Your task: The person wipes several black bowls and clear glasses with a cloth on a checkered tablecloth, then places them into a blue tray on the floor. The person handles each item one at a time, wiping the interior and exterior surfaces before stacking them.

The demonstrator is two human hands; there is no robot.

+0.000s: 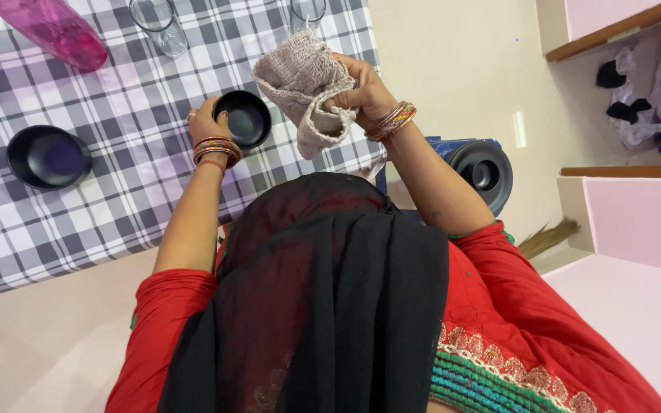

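Note:
My left hand [206,122] grips the near rim of a small black bowl [249,118] that rests on the checked tablecloth [131,115]. My right hand [363,90] is raised just right of the bowl and clutches a bunched beige knitted cloth [302,86], which hangs over the table's edge, close to the bowl but apart from it. Both wrists carry bangles. A black scarf over red clothing fills the lower middle of the view.
A second black bowl [47,157] sits at the left of the table. A pink bottle [56,30] lies at the far left, with clear glasses [159,24] behind. Right of the table stand a dark round speaker-like object [483,170], a broom [548,237] and shelves with clothes [644,107].

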